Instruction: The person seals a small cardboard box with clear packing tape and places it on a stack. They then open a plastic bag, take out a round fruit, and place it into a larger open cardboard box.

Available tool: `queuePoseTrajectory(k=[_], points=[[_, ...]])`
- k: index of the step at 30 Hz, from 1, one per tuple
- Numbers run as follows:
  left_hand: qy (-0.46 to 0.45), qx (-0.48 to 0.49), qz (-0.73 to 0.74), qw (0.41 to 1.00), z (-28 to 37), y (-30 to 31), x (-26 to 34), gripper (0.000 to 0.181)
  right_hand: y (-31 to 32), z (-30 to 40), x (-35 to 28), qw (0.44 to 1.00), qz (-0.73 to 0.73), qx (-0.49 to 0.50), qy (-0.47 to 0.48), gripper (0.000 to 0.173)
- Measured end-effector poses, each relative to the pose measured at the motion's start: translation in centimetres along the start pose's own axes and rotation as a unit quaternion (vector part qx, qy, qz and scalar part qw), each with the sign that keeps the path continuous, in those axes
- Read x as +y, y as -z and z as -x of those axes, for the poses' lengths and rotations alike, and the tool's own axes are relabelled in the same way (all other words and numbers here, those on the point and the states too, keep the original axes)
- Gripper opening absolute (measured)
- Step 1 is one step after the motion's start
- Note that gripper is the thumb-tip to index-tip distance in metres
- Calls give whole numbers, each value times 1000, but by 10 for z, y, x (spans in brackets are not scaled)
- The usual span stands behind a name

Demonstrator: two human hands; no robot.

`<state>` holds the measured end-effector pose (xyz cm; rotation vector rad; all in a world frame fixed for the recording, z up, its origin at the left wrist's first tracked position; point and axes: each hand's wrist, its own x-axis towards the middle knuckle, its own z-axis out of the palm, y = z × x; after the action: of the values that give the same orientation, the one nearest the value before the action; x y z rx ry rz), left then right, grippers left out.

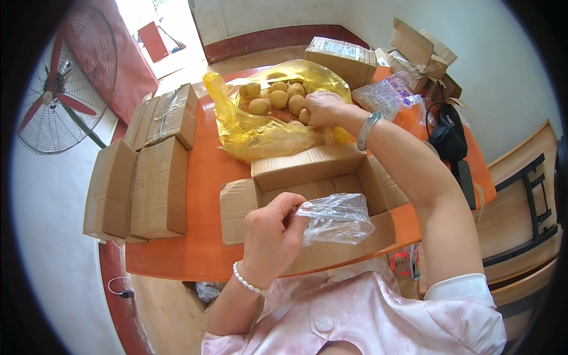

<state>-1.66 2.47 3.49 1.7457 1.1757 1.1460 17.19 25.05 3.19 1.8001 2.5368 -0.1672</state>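
Note:
My left hand pinches the gathered edge of a clear plastic bag between thumb and fingers. The bag hangs over an open cardboard box, whose flaps are spread. Beyond that box, a yellow plastic bag lies open, holding several round, yellowish-brown, potato-like pieces of produce. My right hand reaches into the yellow bag with fingers bent down beside the pieces at its right side. Its fingertips are hidden, so I cannot tell whether it grips one.
Taped cardboard boxes line the left of the orange table. At the back right are another carton, a bubble-wrap-like plastic package and a black pouch. A fan stands left; wooden chairs stand right.

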Motion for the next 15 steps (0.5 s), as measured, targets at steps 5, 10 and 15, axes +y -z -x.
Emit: queuePoseTrajectory(k=[5, 10, 15], points=[[-6, 37, -9, 999, -2, -5, 3, 7, 41, 32, 8, 938, -258, 222, 71, 37], [35, 53, 13, 998, -7, -3, 13, 9, 103, 149, -38, 761, -604, 133, 197, 48], [65, -27, 180, 981, -6, -7, 21, 13, 78, 216, -52, 828, -386, 128, 386, 52]])
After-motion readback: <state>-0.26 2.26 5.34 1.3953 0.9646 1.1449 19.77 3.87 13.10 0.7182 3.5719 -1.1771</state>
